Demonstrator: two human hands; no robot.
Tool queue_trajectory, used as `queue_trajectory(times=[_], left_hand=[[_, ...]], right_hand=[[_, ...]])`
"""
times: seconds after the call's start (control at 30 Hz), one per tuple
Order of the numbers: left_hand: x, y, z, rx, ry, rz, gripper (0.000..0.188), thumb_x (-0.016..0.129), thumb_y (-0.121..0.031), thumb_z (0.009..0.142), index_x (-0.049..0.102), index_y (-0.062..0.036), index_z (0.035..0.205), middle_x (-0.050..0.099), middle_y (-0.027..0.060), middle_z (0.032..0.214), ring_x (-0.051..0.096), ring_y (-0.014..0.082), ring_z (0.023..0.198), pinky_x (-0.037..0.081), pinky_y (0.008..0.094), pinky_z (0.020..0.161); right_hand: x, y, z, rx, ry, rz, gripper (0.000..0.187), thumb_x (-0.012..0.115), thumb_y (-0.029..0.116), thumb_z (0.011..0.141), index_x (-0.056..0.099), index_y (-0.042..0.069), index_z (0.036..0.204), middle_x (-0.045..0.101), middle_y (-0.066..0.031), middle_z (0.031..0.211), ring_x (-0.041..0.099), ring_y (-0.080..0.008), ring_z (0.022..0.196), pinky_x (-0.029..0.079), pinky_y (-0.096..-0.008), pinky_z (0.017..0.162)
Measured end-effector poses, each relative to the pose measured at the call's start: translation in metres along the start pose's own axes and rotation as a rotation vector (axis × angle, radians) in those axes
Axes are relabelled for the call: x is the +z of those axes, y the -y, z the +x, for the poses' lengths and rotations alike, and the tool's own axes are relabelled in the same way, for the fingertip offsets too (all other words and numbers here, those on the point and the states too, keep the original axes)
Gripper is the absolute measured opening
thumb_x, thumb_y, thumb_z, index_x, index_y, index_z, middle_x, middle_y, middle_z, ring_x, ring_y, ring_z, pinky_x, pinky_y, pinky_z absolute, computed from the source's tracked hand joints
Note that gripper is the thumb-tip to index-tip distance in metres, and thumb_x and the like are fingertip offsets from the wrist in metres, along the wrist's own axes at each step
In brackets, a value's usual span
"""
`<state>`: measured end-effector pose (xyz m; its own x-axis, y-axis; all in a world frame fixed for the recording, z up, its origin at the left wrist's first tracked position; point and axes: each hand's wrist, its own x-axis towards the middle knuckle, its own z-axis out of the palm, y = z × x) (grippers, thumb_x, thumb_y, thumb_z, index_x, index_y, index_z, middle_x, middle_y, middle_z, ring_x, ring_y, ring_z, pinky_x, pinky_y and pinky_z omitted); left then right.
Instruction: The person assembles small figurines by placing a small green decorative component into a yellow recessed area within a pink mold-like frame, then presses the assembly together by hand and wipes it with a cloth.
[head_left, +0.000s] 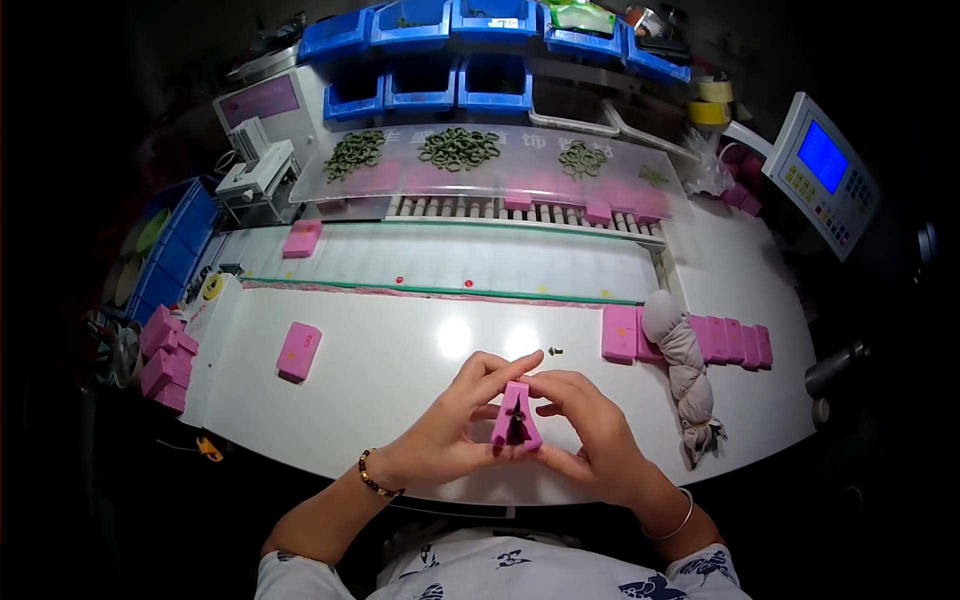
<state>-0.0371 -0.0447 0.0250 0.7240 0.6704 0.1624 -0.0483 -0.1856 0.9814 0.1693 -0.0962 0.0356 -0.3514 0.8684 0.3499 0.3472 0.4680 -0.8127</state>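
Just above the front of the white table, both my hands hold one pink rubber mould [515, 393]. Its cut faces are parted in a narrow wedge with a dark hollow inside. My left hand [445, 430] grips the left side with its fingers at the top and thumb below. My right hand [590, 430] pinches the other side in the same way. Whether anything sits in the hollow is too dark to tell. Small dark green bits [556, 351] lie on the table just beyond my right fingers. A single pink mould [299, 351] lies flat to the left.
A row of pink moulds [620, 333] lies at right beside a twisted cloth bundle [683, 365]. More moulds [165, 360] are stacked at far left. Behind run a belt [440, 255] and a clear shelf [400, 185] with green rings [458, 149]. A control panel [825, 170] stands at right.
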Motion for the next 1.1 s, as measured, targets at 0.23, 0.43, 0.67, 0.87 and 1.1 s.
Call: queue_trajectory(times=[0.23,0.43,0.67,0.87,1.1], left_hand=[[0.017,0.009,-0.004,-0.064,-0.307,-0.351,0.074,0.077,-0.002,0.081,0.033,-0.0025,0.139,0.049,0.0081,0.116,0.053,0.0146,0.112,0.050,0.0283,0.094],[0.040,0.022,0.000,0.214,-0.580,0.075,0.067,0.081,0.000,0.075,0.042,-0.0018,0.129,0.044,0.0094,0.126,0.050,0.0164,0.116,0.048,0.0314,0.101],[0.035,0.015,0.007,0.110,-0.536,-0.782,0.061,0.064,-0.024,0.095,0.032,-0.0075,0.145,0.050,0.0101,0.130,0.053,0.0231,0.122,0.048,0.0379,0.102],[0.029,0.020,0.015,-0.198,-0.644,-1.109,0.054,0.034,-0.056,0.103,0.048,-0.0049,0.114,0.063,0.0133,0.087,0.064,0.0226,0.074,0.056,0.0347,0.064],[0.028,0.019,0.010,-0.264,-0.578,-0.752,0.038,0.035,-0.041,0.107,0.043,-0.0048,0.113,0.062,0.0154,0.091,0.064,0.0219,0.069,0.055,0.0337,0.062]], right_hand=[[0.009,-0.006,0.006,0.224,-0.188,0.359,0.046,0.051,0.001,0.096,0.044,-0.003,0.141,0.057,-0.0176,0.131,0.058,-0.0211,0.118,0.051,-0.0298,0.093],[0.015,-0.014,0.012,0.168,-0.380,0.449,0.045,0.049,-0.002,0.095,0.044,-0.006,0.140,0.053,-0.0203,0.134,0.057,-0.0198,0.118,0.051,-0.0284,0.091],[0.007,0.003,0.018,-0.176,-0.298,-0.157,0.031,0.072,0.000,0.073,0.067,0.004,0.104,0.058,-0.0091,0.101,0.058,-0.0209,0.090,0.048,-0.0326,0.077],[0.036,0.023,0.001,-0.327,-0.109,-0.371,0.032,0.080,0.022,0.076,0.069,0.008,0.103,0.063,-0.0058,0.096,0.061,-0.0244,0.083,0.048,-0.0354,0.080],[0.012,0.005,0.013,0.053,-0.243,0.138,0.025,0.066,0.000,0.089,0.065,-0.003,0.114,0.063,-0.0127,0.100,0.066,-0.0147,0.077,0.055,-0.0255,0.065]])
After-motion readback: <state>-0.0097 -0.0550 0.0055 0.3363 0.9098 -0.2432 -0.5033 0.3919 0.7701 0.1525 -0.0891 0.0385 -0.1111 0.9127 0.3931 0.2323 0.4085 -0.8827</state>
